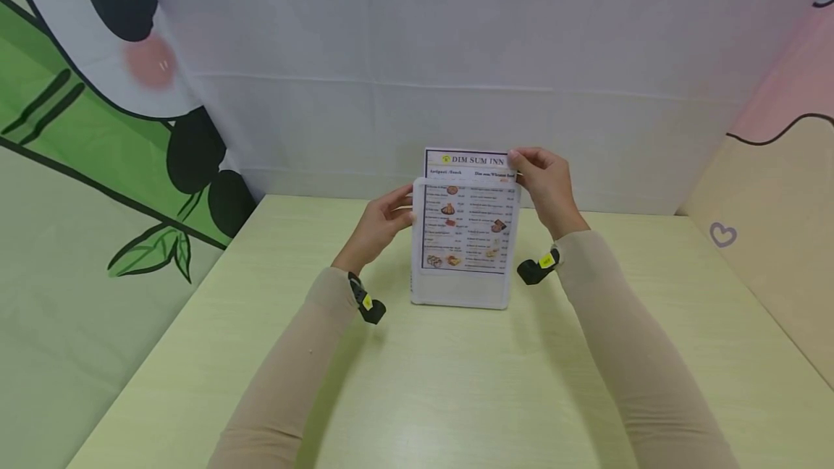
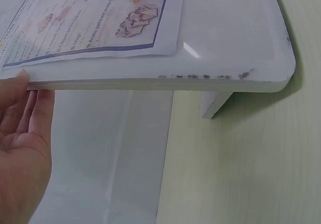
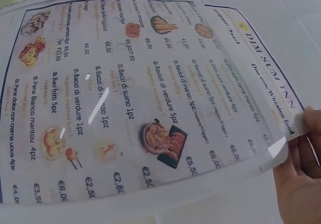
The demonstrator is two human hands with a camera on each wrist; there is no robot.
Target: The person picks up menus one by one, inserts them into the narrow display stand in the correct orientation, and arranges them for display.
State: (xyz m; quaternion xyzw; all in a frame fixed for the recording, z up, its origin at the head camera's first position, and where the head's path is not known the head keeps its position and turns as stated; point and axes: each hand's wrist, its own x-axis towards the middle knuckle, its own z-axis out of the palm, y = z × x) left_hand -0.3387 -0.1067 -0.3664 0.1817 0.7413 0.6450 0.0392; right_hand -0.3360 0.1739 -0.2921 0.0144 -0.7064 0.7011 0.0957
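Note:
A white menu stand [image 1: 459,290] with a clear front stands on the table, its rear support leg [image 2: 214,103] showing in the left wrist view. Most of a printed menu sheet [image 1: 465,166] lies behind the clear front; its "DIM SUM INN" heading sticks out above the top edge. My left hand [image 1: 374,230] grips the stand's left edge, thumb in front and fingers behind, as the left wrist view shows. With thumb and fingers, my right hand [image 1: 547,190] pinches the sheet's upper right corner, close beside the stand's top corner.
The pale wooden table [image 1: 417,389] runs back to a hanging white cloth [image 1: 404,121]. Printed cloth with a cartoon figure [image 1: 150,56] covers the left side, and a beige panel with a heart [image 1: 723,234] borders the right. Small black cameras [image 1: 371,310] sit on both wrists.

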